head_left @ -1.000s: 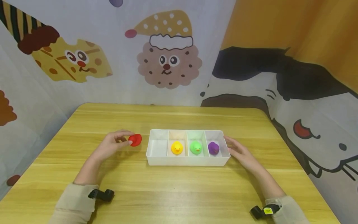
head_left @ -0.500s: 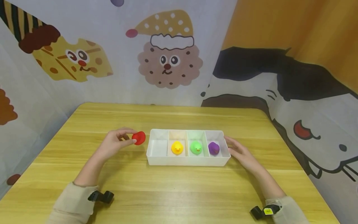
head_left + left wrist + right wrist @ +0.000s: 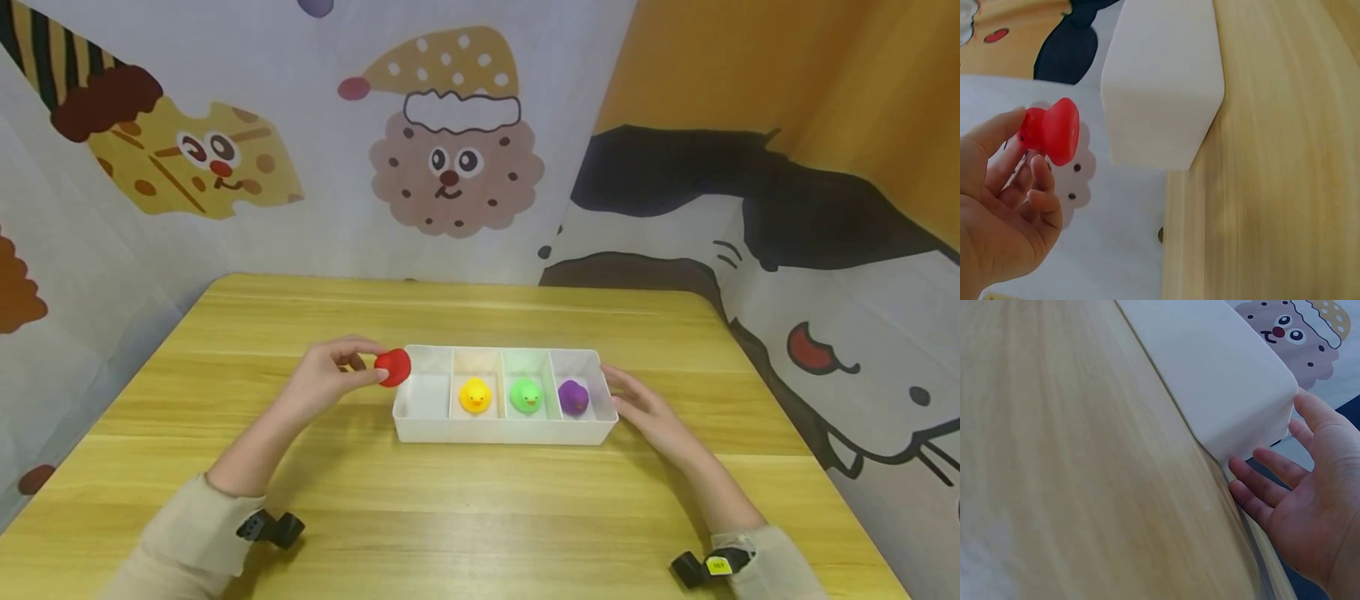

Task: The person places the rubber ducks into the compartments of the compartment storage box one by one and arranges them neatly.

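My left hand [image 3: 330, 373] pinches a red rubber duck [image 3: 395, 367] between thumb and fingertips, raised at the left end of a white divided box [image 3: 498, 432]. In the left wrist view the red duck [image 3: 1060, 132] is tilted, its flat base turned toward the box [image 3: 1160, 119], with a gap between them. A yellow duck [image 3: 475, 397], a green duck [image 3: 526, 396] and a purple duck [image 3: 573, 398] each sit in their own compartment, from the second to the rightmost. My right hand [image 3: 648, 412] rests its fingertips against the box's right end, fingers loosely spread in the right wrist view.
The box stands on a wooden table [image 3: 480, 517] with rounded far corners. A cloth backdrop [image 3: 315, 250] with cartoon figures hangs behind the table and along its sides. Black wrist cameras [image 3: 272, 528] sit on both sleeves.
My left hand has moved right and slightly up with the red duck, from beside the box to where the duck overlaps its left rim. The right hand and the box have stayed in place.
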A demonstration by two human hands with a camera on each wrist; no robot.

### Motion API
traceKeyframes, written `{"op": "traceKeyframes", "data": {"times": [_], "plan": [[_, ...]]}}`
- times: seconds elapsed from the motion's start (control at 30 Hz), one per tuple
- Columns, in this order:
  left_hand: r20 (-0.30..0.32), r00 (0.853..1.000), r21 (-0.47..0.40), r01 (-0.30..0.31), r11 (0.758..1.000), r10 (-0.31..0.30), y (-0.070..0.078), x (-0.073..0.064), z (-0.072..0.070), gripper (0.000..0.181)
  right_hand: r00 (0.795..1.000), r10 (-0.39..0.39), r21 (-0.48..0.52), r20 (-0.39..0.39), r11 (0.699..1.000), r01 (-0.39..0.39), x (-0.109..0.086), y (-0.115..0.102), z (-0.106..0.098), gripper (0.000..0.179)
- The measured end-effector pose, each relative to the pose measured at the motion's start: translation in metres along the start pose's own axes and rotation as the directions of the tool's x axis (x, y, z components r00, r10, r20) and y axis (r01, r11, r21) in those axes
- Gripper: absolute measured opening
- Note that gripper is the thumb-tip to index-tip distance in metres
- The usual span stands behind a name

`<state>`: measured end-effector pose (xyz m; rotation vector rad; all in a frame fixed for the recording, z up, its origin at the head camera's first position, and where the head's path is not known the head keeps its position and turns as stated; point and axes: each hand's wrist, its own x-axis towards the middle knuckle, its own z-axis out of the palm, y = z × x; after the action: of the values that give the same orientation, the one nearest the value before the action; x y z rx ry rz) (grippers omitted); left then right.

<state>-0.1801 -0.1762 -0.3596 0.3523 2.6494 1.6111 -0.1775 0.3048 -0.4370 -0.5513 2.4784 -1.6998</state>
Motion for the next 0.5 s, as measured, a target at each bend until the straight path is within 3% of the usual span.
{"op": "traceKeyframes", "data": {"times": [0.27, 0.5], "plan": [[-0.002, 0.999, -0.018, 0.048, 0.999, -0.048, 0.006, 0.006, 0.011, 0.034, 1.000, -0.001, -0.011, -0.006, 1.000, 0.001, 0.000, 0.000, 0.000, 0.052], [0.002, 0.999, -0.023, 0.032, 0.999, -0.032, 0.010, 0.009, 0.020, 0.031, 1.000, 0.002, 0.006, 0.001, 1.000, -0.002, 0.000, 0.000, 0.000, 0.051]]}}
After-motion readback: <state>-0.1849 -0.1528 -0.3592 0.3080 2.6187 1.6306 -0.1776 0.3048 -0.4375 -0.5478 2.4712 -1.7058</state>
